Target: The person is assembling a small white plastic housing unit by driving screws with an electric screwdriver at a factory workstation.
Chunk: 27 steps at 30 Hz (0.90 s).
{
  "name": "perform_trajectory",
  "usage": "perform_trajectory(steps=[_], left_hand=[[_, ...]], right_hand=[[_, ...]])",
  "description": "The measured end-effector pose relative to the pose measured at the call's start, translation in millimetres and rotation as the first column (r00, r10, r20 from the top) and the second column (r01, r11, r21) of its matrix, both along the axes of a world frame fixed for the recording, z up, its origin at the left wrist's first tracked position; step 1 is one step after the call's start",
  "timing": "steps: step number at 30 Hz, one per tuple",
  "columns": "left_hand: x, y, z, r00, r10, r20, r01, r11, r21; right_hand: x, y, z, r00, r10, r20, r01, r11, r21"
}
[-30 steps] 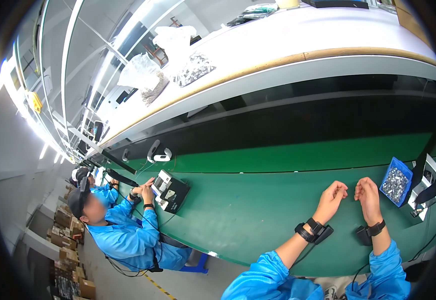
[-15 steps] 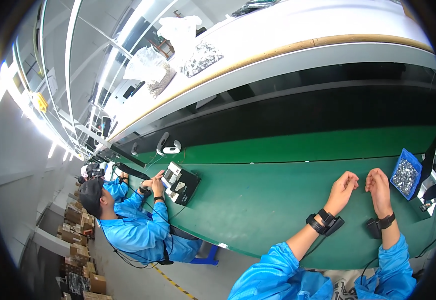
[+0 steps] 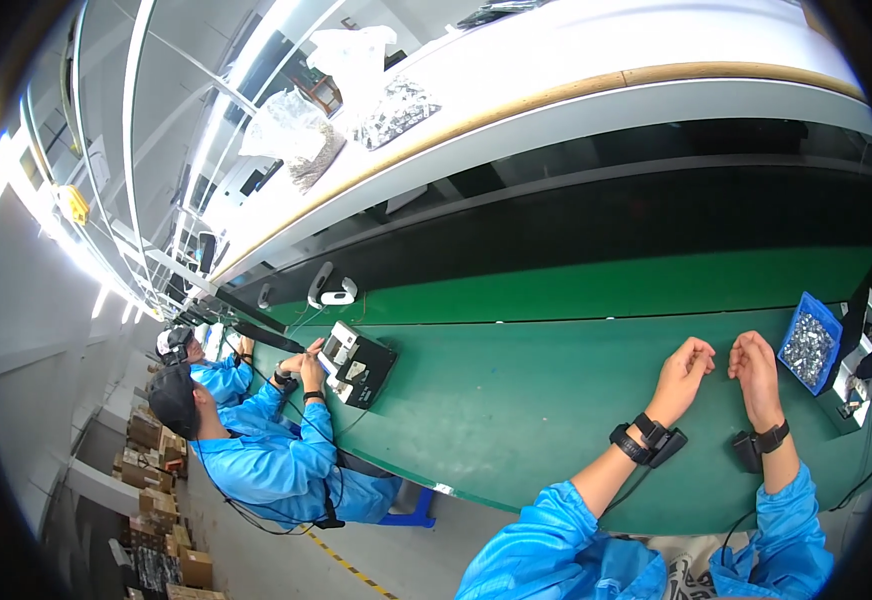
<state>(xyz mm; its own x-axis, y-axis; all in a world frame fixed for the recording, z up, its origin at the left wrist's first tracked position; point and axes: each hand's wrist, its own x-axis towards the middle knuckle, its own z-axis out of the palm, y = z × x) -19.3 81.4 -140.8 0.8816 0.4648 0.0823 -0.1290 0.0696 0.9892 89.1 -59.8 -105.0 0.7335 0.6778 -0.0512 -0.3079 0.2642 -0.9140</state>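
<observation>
Two bare hands, the left hand [image 3: 680,382] and the right hand [image 3: 758,385], hover or rest at the near right part of the green surface [image 3: 536,410]; which of the two cannot be told. They face each other with a narrow gap between them, neither touching the other. On both, the fingers curl loosely inward, lying close together rather than spread; nothing shows in either grip, though whether the tips pinch something tiny cannot be told.

The blue plastic bin [image 3: 798,374], filled with small silvery metal parts [image 3: 811,345], lies to the right of the right hand, roughly level with its fingers, near but apart. Its long axis runs mostly away from the person, with the far end leaning slightly right. The right hand is clearly nearer; from the left hand, the bin lies beyond the right one. Neither hand points straight at it: the left fingers angle outward and to the right, while the right ones angle outward and slightly left, away from the bin. Just past the bin, farther right, stands a black-and-silver benchtop machine [image 3: 849,390], partly lost at the dark rim
</observation>
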Motion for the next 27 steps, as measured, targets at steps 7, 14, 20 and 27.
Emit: perform_trajectory(steps=[7, 14, 20, 27], left_hand=[[1, -1, 2, 1.000, 0.005, -0.012, -0.005, 1.000, -0.011], [3, -4, 2, 1.000, 0.020, -0.002, -0.020, 1.000, -0.001], [-2, 1, -1, 1.000, 0.001, 0.010, -0.001, 1.000, 0.017], [-5, 1, 10, 1.000, 0.001, -0.005, -0.001, 1.000, 0.001]], right_hand=[[1, -1, 1, 1.000, -0.004, -0.003, 0.003, 1.000, -0.013], [3, -2, 0, 1.000, -0.017, -0.014, 0.017, 1.000, -0.010], [4, -1, -5, 0.998, -0.019, -0.059, 0.020, 1.000, 0.015], [4, -3, -5, 0.996, 0.002, -0.085, -0.002, 1.000, 0.006]])
